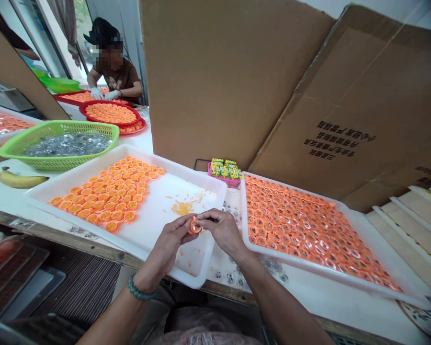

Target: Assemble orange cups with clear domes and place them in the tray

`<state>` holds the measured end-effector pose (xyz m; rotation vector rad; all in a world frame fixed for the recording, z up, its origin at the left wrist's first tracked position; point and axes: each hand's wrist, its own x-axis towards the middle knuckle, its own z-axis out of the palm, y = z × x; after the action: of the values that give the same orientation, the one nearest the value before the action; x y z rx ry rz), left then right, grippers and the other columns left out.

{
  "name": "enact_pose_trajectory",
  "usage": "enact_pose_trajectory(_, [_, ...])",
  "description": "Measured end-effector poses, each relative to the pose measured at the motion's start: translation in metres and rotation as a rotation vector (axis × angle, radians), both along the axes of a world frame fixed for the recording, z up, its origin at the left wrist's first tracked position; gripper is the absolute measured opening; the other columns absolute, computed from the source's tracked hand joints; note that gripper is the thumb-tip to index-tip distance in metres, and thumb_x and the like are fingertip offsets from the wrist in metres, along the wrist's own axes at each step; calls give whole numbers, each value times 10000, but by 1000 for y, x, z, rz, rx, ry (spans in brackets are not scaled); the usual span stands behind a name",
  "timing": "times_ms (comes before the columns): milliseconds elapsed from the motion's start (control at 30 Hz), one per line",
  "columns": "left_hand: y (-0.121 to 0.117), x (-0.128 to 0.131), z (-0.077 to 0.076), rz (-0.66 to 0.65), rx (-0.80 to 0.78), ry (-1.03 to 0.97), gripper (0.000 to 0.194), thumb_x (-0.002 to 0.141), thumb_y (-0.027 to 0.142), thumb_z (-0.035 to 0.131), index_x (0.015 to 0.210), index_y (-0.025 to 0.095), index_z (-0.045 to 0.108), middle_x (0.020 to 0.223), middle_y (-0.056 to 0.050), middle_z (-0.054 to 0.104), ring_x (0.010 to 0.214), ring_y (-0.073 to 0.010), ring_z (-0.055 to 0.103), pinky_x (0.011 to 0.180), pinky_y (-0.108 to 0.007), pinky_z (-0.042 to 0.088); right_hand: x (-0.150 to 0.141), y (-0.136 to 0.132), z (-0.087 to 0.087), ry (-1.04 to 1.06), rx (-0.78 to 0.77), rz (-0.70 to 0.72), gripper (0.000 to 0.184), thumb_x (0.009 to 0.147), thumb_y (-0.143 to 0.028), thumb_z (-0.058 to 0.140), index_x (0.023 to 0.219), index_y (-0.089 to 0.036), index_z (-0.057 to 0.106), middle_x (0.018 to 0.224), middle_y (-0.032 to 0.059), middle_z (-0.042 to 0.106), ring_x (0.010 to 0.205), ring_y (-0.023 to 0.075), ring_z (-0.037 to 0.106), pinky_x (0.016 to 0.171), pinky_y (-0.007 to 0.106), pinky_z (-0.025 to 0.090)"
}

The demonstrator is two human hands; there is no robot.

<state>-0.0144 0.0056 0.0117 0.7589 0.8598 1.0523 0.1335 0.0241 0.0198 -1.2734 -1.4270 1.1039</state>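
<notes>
Over the front right corner of a white tray (197, 182), my left hand (170, 239) is closed on a small round orange plastic piece (194, 226). My right hand (224, 232) pinches at the same piece from the other side; whether its fingertips hold a separate small part cannot be made out. Rows of similar orange round pieces (107, 191) fill the left part of this tray. Small yellow-orange bits (183, 206) lie scattered on its bare floor. To the right, a second white tray (242, 215) is packed with orange pieces bearing dark printed, shiny discs.
A green basket (57, 163) holds clear plastic parts, with a banana (21, 179) in front. Behind stand large cardboard sheets (230, 81) and a pink basket (230, 183) of small yellow-green packets. A gloved co-worker (115, 76) handles orange pieces near red trays (140, 125).
</notes>
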Motion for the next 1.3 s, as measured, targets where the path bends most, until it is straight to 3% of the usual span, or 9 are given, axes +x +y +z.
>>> enact_pose_trajectory(233, [-3, 0, 2, -74, 96, 79, 412, 688, 273, 723, 1083, 178, 655, 1047, -79, 676, 1007, -235, 573, 879, -333, 442, 1, -1, 5, -27, -19, 45, 84, 692, -241, 648, 725, -205, 717, 751, 21, 696, 689, 168, 622, 664, 286, 478])
enact_pose_trajectory(433, [-4, -2, 0, -22, 101, 83, 436, 639, 224, 752, 1059, 164, 651, 951, -75, 704, 897, -218, 626, 840, -325, 456, 1, -3, 1, 114, -113, 108, 167, 641, -333, 719, 683, -173, 696, 683, 13, 666, 618, 127, 574, 611, 245, 466])
enact_pose_trajectory(600, [-3, -3, 0, -2, 85, -1, 555, 669, 249, 745, 1182, 176, 546, 914, -81, 708, 887, -216, 639, 855, -367, 465, 14, -24, 4, 151, -161, -26, 168, 678, -326, 703, 738, -169, 711, 585, -3, 631, 531, 107, 534, 555, 232, 448])
enact_pose_trajectory(700, [-2, -3, -2, 43, 45, -17, 487, 674, 252, 746, 1119, 161, 571, 903, -80, 705, 883, -207, 640, 857, -358, 470, 25, -58, 20, -49, -140, 199, 88, 707, -281, 689, 747, -212, 726, 628, -5, 659, 585, 137, 586, 579, 244, 464])
enact_pose_trajectory(767, [-2, -3, -3, 43, 33, -6, 441, 665, 249, 753, 1068, 163, 595, 914, -77, 702, 873, -205, 641, 842, -346, 475, 30, -79, 31, -211, -31, 445, 87, 711, -263, 697, 788, -244, 734, 765, 8, 693, 721, 166, 623, 660, 260, 482])
enact_pose_trajectory(800, [-2, -3, -3, 40, 31, 2, 430, 659, 247, 758, 1052, 165, 604, 922, -75, 701, 875, -205, 640, 835, -338, 477, 31, -85, 35, -275, 46, 482, 96, 721, -255, 694, 809, -253, 733, 819, 14, 695, 779, 176, 624, 703, 270, 482])
enact_pose_trajectory(967, [-4, 0, 0, -1, 32, 37, 444, 637, 262, 772, 1046, 166, 626, 935, -80, 699, 893, -211, 632, 804, -313, 481, 25, -68, 29, -423, 408, 9, 244, 747, -293, 683, 983, -233, 676, 884, 60, 657, 837, 198, 593, 762, 328, 474])
enact_pose_trajectory(1133, [-4, 1, 1, -23, 69, 75, 431, 647, 290, 758, 1046, 168, 652, 918, -71, 695, 875, -204, 624, 769, -288, 479, 4, -35, 1, -477, 561, 3, 315, 773, -207, 634, 1086, -228, 611, 951, 68, 628, 899, 197, 573, 799, 328, 470])
enact_pose_trajectory(1300, [-3, 1, -1, -39, 60, 87, 433, 662, 261, 748, 1070, 163, 641, 907, -62, 693, 829, -169, 606, 765, -271, 465, -7, -34, -13, -505, 583, -71, 272, 768, -115, 557, 1024, -197, 602, 912, 62, 618, 868, 183, 571, 782, 310, 475])
